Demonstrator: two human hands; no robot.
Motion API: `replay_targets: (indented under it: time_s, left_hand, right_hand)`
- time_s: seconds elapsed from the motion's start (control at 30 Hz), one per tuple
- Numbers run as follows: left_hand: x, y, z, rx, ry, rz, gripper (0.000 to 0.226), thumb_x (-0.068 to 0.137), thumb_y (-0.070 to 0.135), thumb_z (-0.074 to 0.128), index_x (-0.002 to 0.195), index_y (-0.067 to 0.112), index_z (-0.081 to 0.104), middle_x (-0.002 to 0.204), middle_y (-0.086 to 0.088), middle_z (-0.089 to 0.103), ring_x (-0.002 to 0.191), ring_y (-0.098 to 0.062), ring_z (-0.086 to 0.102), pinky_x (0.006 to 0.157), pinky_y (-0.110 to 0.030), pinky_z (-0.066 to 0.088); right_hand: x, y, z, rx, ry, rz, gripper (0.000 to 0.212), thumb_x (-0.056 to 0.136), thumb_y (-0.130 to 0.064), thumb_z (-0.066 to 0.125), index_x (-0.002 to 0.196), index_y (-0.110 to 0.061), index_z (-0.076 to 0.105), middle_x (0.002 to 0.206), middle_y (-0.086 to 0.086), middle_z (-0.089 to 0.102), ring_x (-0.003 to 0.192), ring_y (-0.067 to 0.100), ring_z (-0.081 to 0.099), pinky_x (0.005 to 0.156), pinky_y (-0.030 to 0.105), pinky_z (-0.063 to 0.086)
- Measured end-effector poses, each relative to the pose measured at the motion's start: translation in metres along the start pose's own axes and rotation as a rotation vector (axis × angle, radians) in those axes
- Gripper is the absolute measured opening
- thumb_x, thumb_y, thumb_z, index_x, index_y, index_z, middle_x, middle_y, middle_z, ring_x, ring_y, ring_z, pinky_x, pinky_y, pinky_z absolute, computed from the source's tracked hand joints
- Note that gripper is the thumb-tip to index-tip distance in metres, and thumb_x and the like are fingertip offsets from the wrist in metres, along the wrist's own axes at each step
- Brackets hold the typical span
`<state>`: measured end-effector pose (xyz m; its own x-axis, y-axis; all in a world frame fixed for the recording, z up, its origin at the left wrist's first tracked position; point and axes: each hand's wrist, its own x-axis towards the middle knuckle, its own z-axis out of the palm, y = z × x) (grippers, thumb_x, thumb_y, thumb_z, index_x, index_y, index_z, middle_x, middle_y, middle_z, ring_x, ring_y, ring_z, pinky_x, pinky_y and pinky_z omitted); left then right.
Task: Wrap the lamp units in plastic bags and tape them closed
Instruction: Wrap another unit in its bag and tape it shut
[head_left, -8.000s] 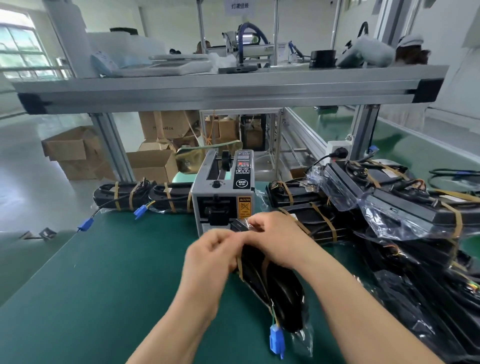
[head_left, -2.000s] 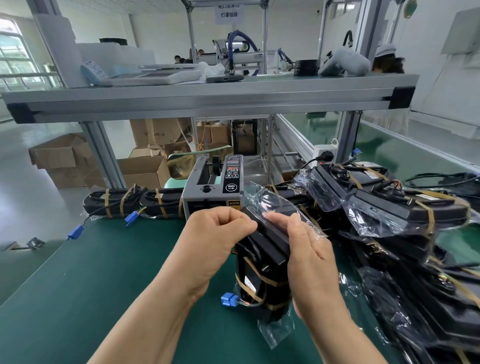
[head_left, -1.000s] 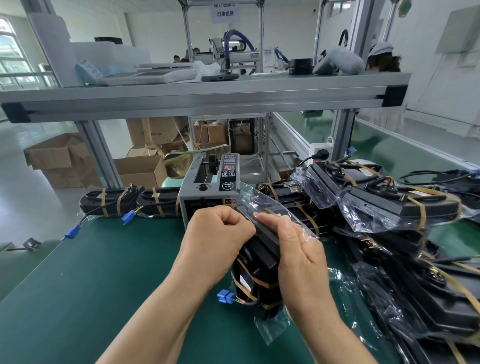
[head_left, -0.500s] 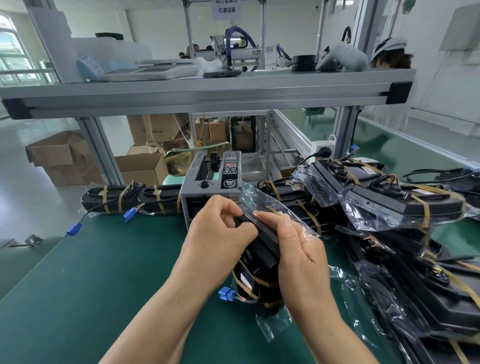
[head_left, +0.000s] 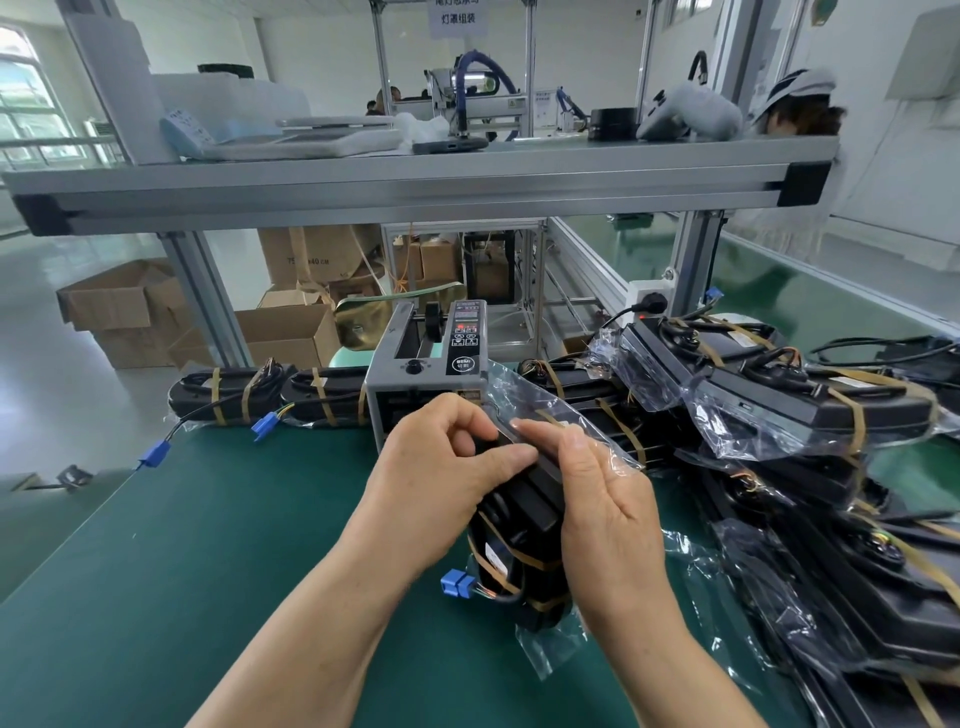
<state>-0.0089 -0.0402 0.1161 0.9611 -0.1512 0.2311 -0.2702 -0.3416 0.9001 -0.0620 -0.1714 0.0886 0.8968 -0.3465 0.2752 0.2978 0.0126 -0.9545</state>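
Head view, green table (head_left: 182, 545), lamp unit (head_left: 524, 514), shelf (head_left: 415, 187), cartons (head_left: 291, 332)

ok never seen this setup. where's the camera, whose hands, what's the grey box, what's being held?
No robot: one head-worn camera looks down at a person's hands. The left hand and right hand hold a black lamp unit upright over the green bench, its clear plastic bag loose at the top. The grey box behind looks like a tape dispenser. Bagged units pile up on the right; taped bundles lie behind on the left.
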Motion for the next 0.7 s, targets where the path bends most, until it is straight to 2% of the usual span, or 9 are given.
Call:
replay_targets:
  time_s: [0.1,0.23,0.4,0.57,0.7]
  left_hand:
    - [0.002,-0.001,-0.001,-0.062,0.028,-0.014,0.017,0.076,0.031,0.083,0.076,0.027,0.067,0.056,0.012,0.047,0.053,-0.007,0.042,0.054,-0.027,0.040]
    - [0.002,-0.003,0.000,-0.076,0.032,-0.002,0.014,0.083,0.024,0.077,0.075,0.029,0.067,0.055,0.011,0.045,0.053,-0.008,0.040,0.054,-0.027,0.039]
    - [0.003,-0.001,-0.004,-0.117,-0.045,0.001,0.017,0.080,0.018,0.081,0.076,0.027,0.067,0.054,0.015,0.045,0.054,-0.007,0.040,0.057,-0.027,0.040]
    - [0.003,0.002,-0.008,-0.047,-0.100,0.009,0.027,0.069,0.023,0.089,0.081,0.025,0.064,0.057,0.019,0.046,0.051,0.000,0.041,0.052,-0.015,0.041]
    - [0.003,0.006,-0.011,-0.027,-0.174,-0.002,0.040,0.059,0.031,0.093,0.083,0.026,0.062,0.058,0.022,0.045,0.052,0.001,0.041,0.052,-0.014,0.040]
  right_hand:
    - [0.000,-0.001,0.000,-0.004,-0.009,0.000,0.039,0.096,-0.046,0.042,0.099,-0.031,0.078,0.096,-0.010,0.077,0.096,0.008,0.071,0.090,0.043,0.056]
    - [0.000,-0.001,0.000,-0.006,-0.016,-0.013,0.042,0.094,-0.047,0.041,0.100,-0.029,0.078,0.095,-0.011,0.076,0.094,0.007,0.071,0.086,0.035,0.056]
    - [0.001,0.001,-0.002,0.005,-0.014,-0.016,0.041,0.095,-0.049,0.041,0.098,-0.033,0.078,0.095,-0.010,0.077,0.094,0.008,0.072,0.086,0.037,0.056]
    - [0.002,0.003,-0.003,0.020,-0.019,-0.022,0.038,0.096,-0.048,0.040,0.101,-0.038,0.076,0.099,-0.008,0.078,0.099,0.012,0.072,0.089,0.040,0.056]
    - [0.002,0.004,-0.005,0.022,-0.022,-0.031,0.038,0.096,-0.048,0.040,0.100,-0.040,0.077,0.097,-0.008,0.078,0.094,0.011,0.073,0.082,0.035,0.057]
